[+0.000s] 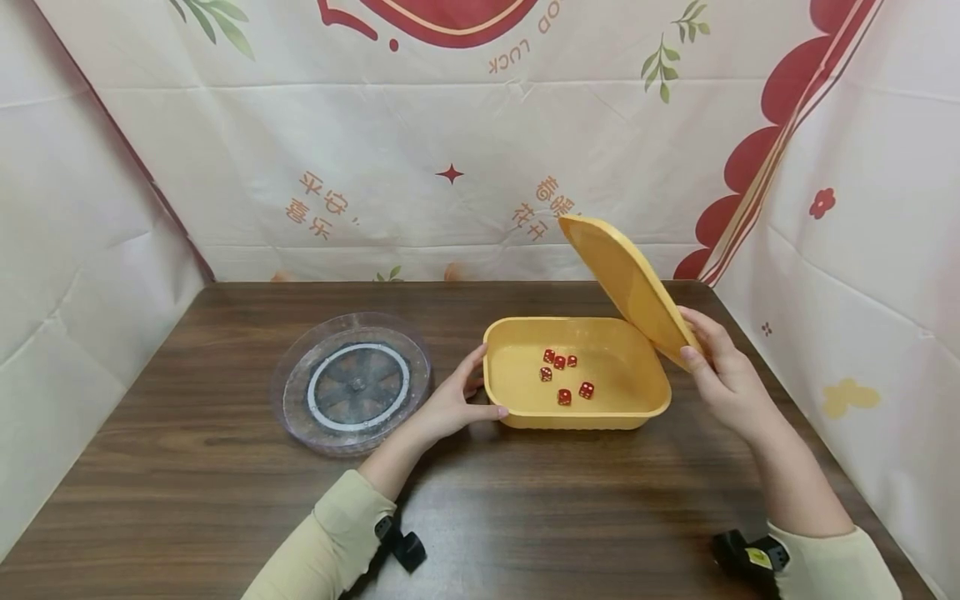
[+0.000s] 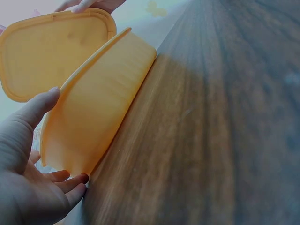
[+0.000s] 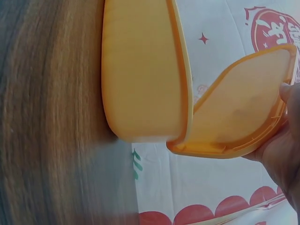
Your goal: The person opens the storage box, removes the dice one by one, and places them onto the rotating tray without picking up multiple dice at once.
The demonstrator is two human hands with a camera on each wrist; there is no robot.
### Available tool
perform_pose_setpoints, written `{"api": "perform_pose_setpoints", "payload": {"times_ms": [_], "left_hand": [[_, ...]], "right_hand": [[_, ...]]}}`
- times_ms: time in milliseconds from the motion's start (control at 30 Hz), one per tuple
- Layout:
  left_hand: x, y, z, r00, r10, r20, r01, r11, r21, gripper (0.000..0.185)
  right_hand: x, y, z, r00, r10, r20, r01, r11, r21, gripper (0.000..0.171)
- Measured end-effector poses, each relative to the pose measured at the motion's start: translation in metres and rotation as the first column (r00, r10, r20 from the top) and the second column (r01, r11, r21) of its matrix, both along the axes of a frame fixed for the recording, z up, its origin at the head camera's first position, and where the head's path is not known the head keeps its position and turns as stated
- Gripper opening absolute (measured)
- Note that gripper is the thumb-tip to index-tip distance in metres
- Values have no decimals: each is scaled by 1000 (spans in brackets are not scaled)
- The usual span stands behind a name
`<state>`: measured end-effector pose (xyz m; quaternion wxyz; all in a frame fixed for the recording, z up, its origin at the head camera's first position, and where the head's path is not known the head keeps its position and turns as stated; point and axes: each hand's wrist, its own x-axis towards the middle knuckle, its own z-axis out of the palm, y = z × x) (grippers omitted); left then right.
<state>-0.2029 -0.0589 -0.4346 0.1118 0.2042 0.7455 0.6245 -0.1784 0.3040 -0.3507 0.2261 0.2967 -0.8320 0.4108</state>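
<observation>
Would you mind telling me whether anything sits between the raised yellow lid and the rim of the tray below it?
Nothing visible does. The lid, held tilted by the right hand, has open air over the tray. The dice lie low on its floor; the left hand touches only the outer left wall.

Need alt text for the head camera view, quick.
A right hand holds a yellow plastic lid tilted up over a yellow plastic tray containing six small red dice; the left hand steadies the tray's left side on a dark wooden table.
</observation>
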Motion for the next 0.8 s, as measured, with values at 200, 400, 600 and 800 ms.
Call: {"api": "perform_pose_setpoints", "payload": {"times_ms": [200, 400, 600, 800], "left_hand": [[0, 0, 1, 1000, 4, 6, -4, 1000, -3, 99], [0, 1, 1, 1000, 18, -1, -18, 1000, -18, 99], [1, 1, 1, 1000, 18, 0, -18, 1000, -14, 100], [0, 0, 1, 1000, 10, 12, -10, 1000, -3, 100]], "right_hand": [[-3, 8, 3, 991, 119, 60, -111, 986, -128, 52], [-4, 16, 6, 983, 150, 103, -123, 966, -226, 53], [-6, 22, 4, 969, 217, 122, -167, 930, -328, 54], [-12, 31, 3, 969, 224, 101, -165, 898, -409, 52]]}}
